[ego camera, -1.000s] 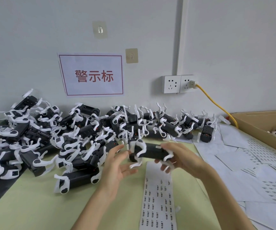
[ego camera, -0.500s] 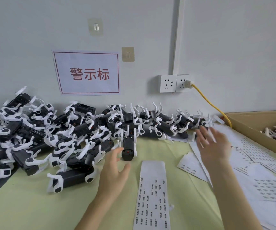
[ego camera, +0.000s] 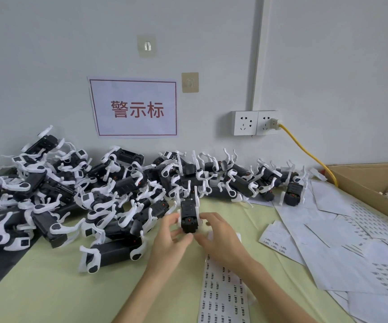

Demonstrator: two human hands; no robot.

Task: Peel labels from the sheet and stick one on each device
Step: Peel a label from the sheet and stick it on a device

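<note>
Your left hand [ego camera: 169,238] and right hand [ego camera: 218,238] both grip one black device [ego camera: 189,216] between their fingertips, just above the tabletop [ego camera: 48,287]. The label sheet [ego camera: 223,292] lies under your right wrist, and the device pile [ego camera: 76,197] is beyond your left hand.

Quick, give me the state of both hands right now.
Left hand: fingers curled on the black device, holding it.
Right hand: holding the same device from the other side.

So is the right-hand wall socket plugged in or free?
Plugged in: a white plug with a yellow cable sits in the right socket.
</note>
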